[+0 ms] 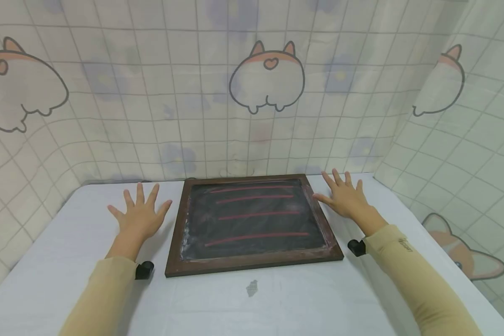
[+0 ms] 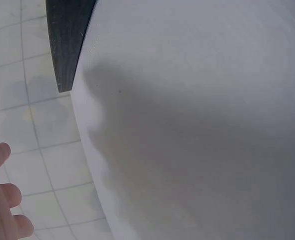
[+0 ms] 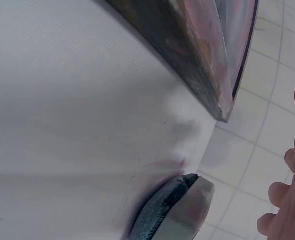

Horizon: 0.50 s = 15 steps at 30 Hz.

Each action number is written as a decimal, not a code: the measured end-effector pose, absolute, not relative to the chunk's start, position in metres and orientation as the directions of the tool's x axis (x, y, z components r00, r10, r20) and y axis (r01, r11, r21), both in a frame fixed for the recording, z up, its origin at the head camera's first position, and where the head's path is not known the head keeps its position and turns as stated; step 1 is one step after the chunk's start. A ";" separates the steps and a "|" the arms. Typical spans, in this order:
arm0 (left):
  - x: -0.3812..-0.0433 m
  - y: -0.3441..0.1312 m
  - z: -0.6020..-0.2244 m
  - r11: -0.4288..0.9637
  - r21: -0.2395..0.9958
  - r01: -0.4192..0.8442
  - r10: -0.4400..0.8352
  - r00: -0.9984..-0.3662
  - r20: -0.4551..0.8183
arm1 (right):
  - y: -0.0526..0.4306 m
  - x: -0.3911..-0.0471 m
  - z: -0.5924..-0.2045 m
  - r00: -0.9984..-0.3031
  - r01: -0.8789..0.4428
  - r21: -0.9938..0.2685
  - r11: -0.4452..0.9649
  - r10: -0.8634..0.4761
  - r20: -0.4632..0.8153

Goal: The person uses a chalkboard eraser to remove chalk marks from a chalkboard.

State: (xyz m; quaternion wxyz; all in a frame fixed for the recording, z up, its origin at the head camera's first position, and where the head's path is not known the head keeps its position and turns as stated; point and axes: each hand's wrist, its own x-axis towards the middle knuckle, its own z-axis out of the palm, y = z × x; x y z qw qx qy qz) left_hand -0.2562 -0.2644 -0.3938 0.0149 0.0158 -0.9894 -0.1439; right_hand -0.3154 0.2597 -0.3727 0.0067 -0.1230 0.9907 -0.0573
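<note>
My left hand (image 1: 139, 220) and right hand (image 1: 347, 199) are spread wide, the chalkboard (image 1: 254, 226) between them; only my right wrist view shows a dark-sided block (image 3: 180, 212) near my right hand.

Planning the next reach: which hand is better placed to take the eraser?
Likely the right hand: the eraser lies near it, right of the chalkboard; the left hand is on the opposite side.
</note>
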 end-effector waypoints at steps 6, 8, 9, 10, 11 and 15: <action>-0.252 -0.265 -0.396 0.957 0.289 -0.020 -0.030 -0.999 0.030 | 0.266 -0.308 -0.375 -0.967 -0.253 -0.138 0.957 -0.254 0.015; -0.251 -0.266 -0.396 0.957 0.291 -0.011 -0.022 -0.999 0.033 | 0.269 -0.305 -0.376 -0.967 -0.254 -0.150 0.955 -0.255 0.015; -0.250 -0.267 -0.396 0.955 0.295 -0.005 -0.016 -0.999 0.035 | 0.270 -0.304 -0.376 -0.967 -0.252 -0.151 0.956 -0.253 0.011; -0.250 -0.267 -0.396 0.955 0.298 0.001 -0.011 -0.999 0.040 | 0.272 -0.304 -0.377 -0.968 -0.250 -0.150 0.956 -0.252 0.007; -0.249 -0.268 -0.396 0.952 0.305 0.008 -0.006 -0.999 0.047 | 0.274 -0.303 -0.377 -0.968 -0.249 -0.150 0.957 -0.251 0.005; -0.247 -0.271 -0.399 0.945 0.323 0.042 0.018 -0.997 0.074 | 0.280 -0.303 -0.379 -0.968 -0.251 -0.135 0.959 -0.253 0.002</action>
